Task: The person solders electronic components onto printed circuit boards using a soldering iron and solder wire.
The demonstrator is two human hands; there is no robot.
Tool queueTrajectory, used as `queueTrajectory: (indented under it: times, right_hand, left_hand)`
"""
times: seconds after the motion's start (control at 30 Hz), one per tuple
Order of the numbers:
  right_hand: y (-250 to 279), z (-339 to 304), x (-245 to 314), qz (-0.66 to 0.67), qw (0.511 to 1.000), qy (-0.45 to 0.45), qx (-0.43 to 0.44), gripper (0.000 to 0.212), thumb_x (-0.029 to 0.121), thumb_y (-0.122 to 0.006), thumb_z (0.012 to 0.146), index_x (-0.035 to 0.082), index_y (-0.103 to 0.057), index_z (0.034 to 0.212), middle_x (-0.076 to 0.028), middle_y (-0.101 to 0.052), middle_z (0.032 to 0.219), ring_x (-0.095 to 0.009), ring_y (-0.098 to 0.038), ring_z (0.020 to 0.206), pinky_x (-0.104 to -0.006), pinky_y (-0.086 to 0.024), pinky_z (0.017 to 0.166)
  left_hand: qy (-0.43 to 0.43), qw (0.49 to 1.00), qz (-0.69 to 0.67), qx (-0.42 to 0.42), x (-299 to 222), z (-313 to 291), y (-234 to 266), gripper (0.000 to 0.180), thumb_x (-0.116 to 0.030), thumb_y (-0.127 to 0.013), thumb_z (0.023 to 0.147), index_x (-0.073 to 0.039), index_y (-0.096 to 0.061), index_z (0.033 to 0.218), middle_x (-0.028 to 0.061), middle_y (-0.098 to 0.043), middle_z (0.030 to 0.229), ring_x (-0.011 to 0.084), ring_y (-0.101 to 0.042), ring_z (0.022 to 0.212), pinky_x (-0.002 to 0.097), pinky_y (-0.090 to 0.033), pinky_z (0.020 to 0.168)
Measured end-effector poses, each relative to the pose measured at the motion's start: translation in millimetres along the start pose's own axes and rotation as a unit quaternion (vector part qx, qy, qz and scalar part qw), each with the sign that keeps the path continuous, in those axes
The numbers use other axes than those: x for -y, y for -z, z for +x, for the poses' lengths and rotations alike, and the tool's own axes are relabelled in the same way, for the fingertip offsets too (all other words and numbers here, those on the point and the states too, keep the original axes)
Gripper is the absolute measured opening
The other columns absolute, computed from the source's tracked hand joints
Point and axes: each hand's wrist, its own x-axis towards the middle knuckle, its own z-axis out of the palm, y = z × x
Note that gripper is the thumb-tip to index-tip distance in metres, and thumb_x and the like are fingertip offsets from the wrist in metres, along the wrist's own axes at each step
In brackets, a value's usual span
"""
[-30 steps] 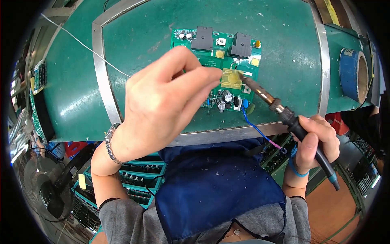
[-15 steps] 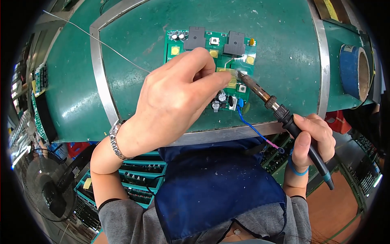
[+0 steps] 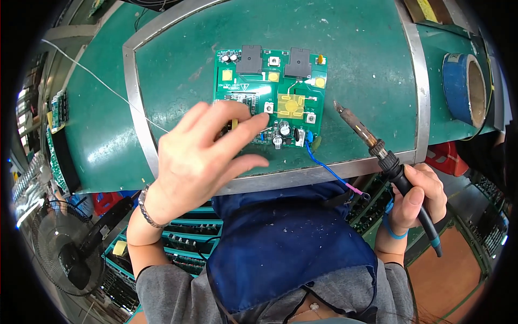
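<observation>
A green circuit board (image 3: 259, 89) lies on the green bench top, with two black block components, several yellow pads and small round capacitors (image 3: 284, 128). Over its lower left part is my left hand (image 3: 197, 146), the thumb spread away and the index fingertip close to the board. A thin solder wire (image 3: 102, 76) runs from the upper left into this hand; where the fingers grip it is hidden. My right hand (image 3: 421, 197) is closed round the black handle of a soldering iron (image 3: 377, 151). The iron's tip is in the air right of the board.
A blue wire (image 3: 326, 162) with a pink sleeve and ring end hangs from the board over the bench's metal edge (image 3: 302, 175). At the right stands a blue roll of tape (image 3: 461, 92). A fan (image 3: 70, 245) and racks of boards (image 3: 183, 237) are below left.
My left hand has pulled back left and down from the yellow pad, thumb opening, and the solder wire shifted with it. The iron's tip has come away from the board.
</observation>
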Motion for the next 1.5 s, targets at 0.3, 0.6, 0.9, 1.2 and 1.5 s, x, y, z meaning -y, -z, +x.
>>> queueTrajectory:
  times: [0.3,0.6,0.9,1.2,1.5]
  right_hand:
    - [8.2,-10.4,3.9,0.035,0.996,-0.005,-0.081,0.031,0.023,-0.054,0.093,-0.007,-0.060,0.091,-0.012,-0.057,0.065,-0.015,-0.050,0.055,-0.0249,-0.043,0.051]
    - [37.5,-18.1,3.2,-0.067,0.919,-0.059,-0.384,0.038,0.025,-0.045,0.089,-0.010,-0.060,0.085,-0.012,-0.055,0.069,-0.012,-0.045,0.051,-0.0207,-0.039,0.050]
    - [11.3,-18.9,20.2,0.012,0.985,-0.020,-0.170,0.033,0.029,-0.053,0.093,-0.003,-0.059,0.089,-0.008,-0.054,0.066,-0.015,-0.047,0.054,-0.0271,-0.041,0.054]
    - [2.2,-5.9,21.5,0.024,1.000,0.008,-0.017,0.028,0.027,-0.063,0.088,-0.001,-0.063,0.088,-0.005,-0.056,0.057,-0.016,-0.051,0.045,-0.0274,-0.041,0.046]
    - [-14.3,10.7,17.9,0.031,0.996,-0.057,-0.058,0.025,0.016,-0.054,0.090,-0.007,-0.063,0.095,-0.009,-0.059,0.060,-0.010,-0.052,0.049,-0.0215,-0.040,0.047]
  left_hand:
    - [-0.225,0.952,0.185,-0.091,18.3,-11.4,-10.3,0.034,-0.011,-0.078,0.067,-0.003,-0.069,0.099,0.0043,-0.066,0.096,0.0114,-0.056,0.063,0.0228,-0.047,0.053]
    - [-0.134,0.979,0.092,-0.125,-5.5,30.0,44.9,0.025,-0.006,-0.077,0.070,-0.008,-0.074,0.094,0.0042,-0.068,0.083,0.0145,-0.056,0.067,0.0278,-0.042,0.058]
    - [0.090,0.983,-0.128,-0.094,25.3,39.0,6.7,0.013,-0.013,-0.066,0.087,-0.003,-0.069,0.095,0.0039,-0.060,0.082,0.0080,-0.052,0.076,0.0232,-0.039,0.059]
    - [-0.004,0.973,-0.227,0.037,-39.8,-30.6,-20.1,0.018,0.003,-0.071,0.074,-0.003,-0.068,0.091,0.0079,-0.055,0.079,0.0217,-0.058,0.066,0.0298,-0.047,0.055]
    - [0.002,0.990,-0.101,-0.096,-0.2,39.1,1.7,0.010,0.003,-0.066,0.081,-0.003,-0.067,0.089,0.0058,-0.062,0.088,0.0131,-0.055,0.067,0.0243,-0.043,0.057]
